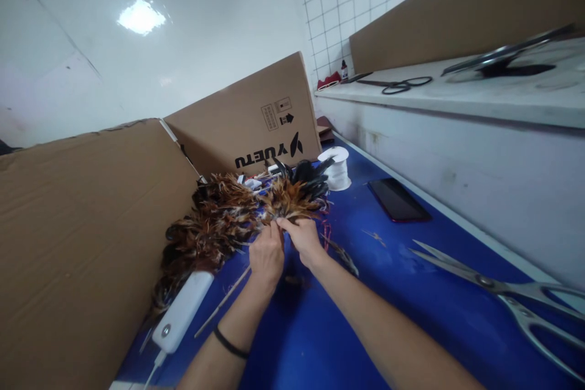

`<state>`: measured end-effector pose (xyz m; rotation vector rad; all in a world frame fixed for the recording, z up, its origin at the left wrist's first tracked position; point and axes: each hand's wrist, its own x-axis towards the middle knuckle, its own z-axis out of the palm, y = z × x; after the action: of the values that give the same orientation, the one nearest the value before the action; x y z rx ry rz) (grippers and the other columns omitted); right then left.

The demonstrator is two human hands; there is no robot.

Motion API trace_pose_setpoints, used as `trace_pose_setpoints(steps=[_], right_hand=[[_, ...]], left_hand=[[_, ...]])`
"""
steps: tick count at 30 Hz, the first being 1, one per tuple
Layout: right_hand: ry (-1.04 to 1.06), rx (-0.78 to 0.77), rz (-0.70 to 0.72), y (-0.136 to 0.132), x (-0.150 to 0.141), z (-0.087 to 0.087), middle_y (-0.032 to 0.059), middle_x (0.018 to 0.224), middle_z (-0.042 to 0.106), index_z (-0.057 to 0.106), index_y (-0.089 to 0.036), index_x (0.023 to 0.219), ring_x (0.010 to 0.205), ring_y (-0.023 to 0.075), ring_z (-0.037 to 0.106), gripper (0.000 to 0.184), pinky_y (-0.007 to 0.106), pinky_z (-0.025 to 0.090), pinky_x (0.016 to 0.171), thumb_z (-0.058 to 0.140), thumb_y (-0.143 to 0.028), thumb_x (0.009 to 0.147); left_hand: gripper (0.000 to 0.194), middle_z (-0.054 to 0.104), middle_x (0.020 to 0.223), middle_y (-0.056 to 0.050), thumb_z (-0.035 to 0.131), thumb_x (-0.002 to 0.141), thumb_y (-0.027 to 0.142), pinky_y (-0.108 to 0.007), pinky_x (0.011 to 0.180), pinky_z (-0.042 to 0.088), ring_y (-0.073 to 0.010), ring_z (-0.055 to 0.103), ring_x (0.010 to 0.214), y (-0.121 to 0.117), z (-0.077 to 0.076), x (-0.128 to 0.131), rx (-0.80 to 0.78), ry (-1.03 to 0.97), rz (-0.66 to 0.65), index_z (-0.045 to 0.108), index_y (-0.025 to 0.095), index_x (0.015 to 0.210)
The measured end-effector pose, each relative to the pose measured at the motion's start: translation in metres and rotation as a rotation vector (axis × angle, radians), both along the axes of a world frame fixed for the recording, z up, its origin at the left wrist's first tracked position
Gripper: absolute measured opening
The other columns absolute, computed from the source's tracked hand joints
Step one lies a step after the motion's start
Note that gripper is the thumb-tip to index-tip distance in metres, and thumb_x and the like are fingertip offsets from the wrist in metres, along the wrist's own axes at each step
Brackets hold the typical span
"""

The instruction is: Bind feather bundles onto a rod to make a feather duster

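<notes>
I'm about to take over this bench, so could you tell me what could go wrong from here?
The open scissors lie on the blue table near the right hand; a sideways reach might meet the blades. The left hand and right hand pinch the feathers close to a thread spool, which could snag. An elbow might knock the power bank.

Brown-orange feather bundle (286,201), fluffy, black-tipped, lying on blue table (411,292), near end pinched between both hands' fingers (278,226)
</notes>
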<state>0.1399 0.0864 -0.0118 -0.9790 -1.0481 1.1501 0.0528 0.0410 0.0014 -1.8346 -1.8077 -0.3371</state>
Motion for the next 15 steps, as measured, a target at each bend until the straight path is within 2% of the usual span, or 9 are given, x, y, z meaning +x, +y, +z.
trace_pose_setpoints(steps=[4,10,12,15], right_hand=[[0.086,0.041,0.016,-0.003,0.002,0.009,-0.0035,0.041,0.049,0.056,-0.015,0.047,0.041,0.0083,0.043,0.027,0.020,0.033,0.041,0.061,-0.035,0.064],[0.088,0.050,-0.019,-0.008,0.003,0.017,-0.0035,0.038,0.045,0.053,-0.015,0.043,0.036,0.0073,0.039,0.033,0.020,0.031,0.036,0.063,-0.039,0.064],[0.089,0.052,0.007,-0.007,0.003,0.016,-0.0041,0.037,0.043,0.050,-0.016,0.043,0.035,0.0069,0.038,0.035,0.020,0.030,0.036,0.062,-0.041,0.064],[0.062,0.005,0.050,-0.005,0.002,0.013,-0.0041,0.036,0.042,0.052,-0.016,0.046,0.035,0.0075,0.039,0.036,0.020,0.029,0.035,0.060,-0.045,0.066]], left_hand=[[0.036,0.063,0.081,-0.007,0.028,0.092,0.029,-0.024,0.056,0.039,-0.0164,0.061,0.068,0.001,0.001,-0.002,0.036,-0.097,-0.051,0.058,0.017,0.109],[0.034,0.068,0.090,-0.007,0.034,0.091,0.028,-0.022,0.067,0.042,-0.0141,0.061,0.076,0.000,0.018,-0.003,0.049,-0.400,-0.206,0.061,0.018,0.108],[0.034,0.068,0.086,-0.007,0.034,0.091,0.028,-0.022,0.066,0.042,-0.0138,0.061,0.073,-0.001,0.022,-0.003,0.031,-0.389,-0.203,0.063,0.017,0.104],[0.034,0.066,0.083,-0.007,0.034,0.091,0.029,-0.022,0.063,0.042,-0.0143,0.060,0.071,-0.003,0.021,-0.006,0.051,-0.251,-0.163,0.062,0.018,0.106]])
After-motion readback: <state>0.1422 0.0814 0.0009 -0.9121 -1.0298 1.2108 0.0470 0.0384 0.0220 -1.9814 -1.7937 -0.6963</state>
